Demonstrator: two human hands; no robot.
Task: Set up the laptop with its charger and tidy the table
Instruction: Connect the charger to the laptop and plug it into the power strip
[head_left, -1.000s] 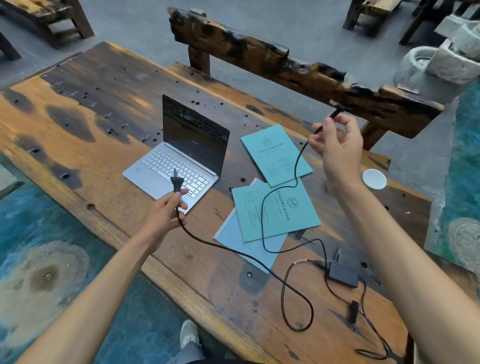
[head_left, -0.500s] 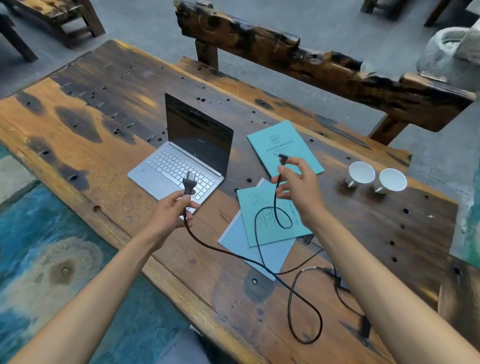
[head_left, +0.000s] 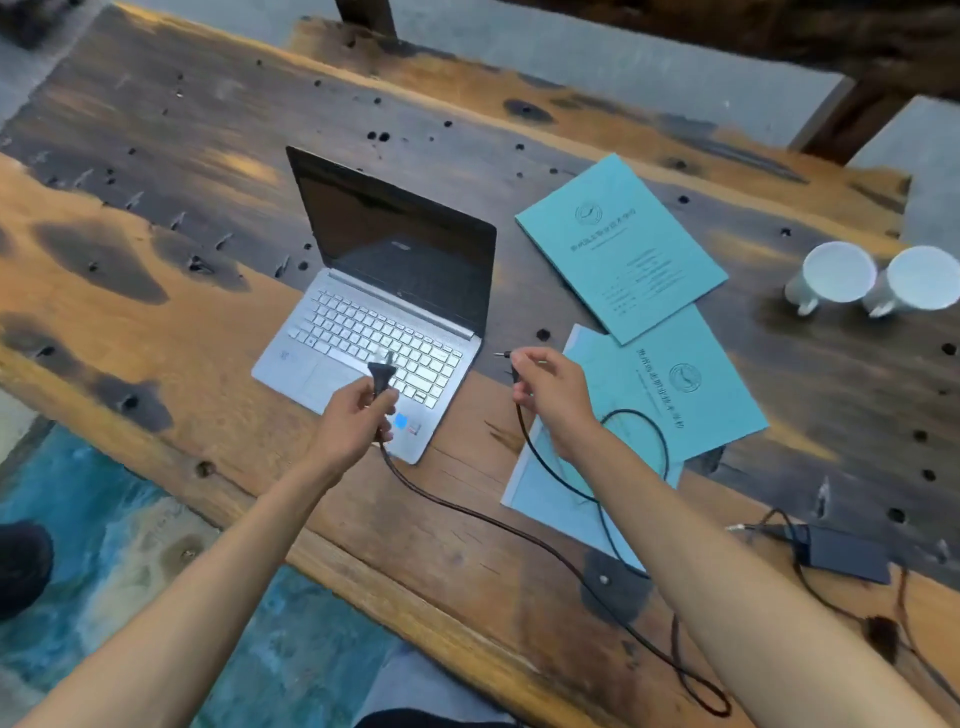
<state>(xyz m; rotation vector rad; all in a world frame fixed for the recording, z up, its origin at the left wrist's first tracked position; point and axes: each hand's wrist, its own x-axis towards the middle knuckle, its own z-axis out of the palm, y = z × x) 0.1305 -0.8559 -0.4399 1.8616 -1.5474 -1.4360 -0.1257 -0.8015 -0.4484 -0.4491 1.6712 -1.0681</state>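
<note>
Wall plug (head_left: 381, 375) is gripped in left hand (head_left: 353, 426), fingers curled round it, prongs up, held above laptop (head_left: 374, 332) front edge. Charger tip (head_left: 503, 355) is pinched by right hand (head_left: 553, 400) betw. thumb & fingers, tip pointed at laptop's right side, just beside it, not touching. Laptop is open on table (head_left: 156, 312), screen dark. Cable (head_left: 519, 525) runs across table to power brick (head_left: 844, 556) at right. Booklets (head_left: 621, 244) lie right of laptop; 2 cups (head_left: 836, 275) further right.
</note>
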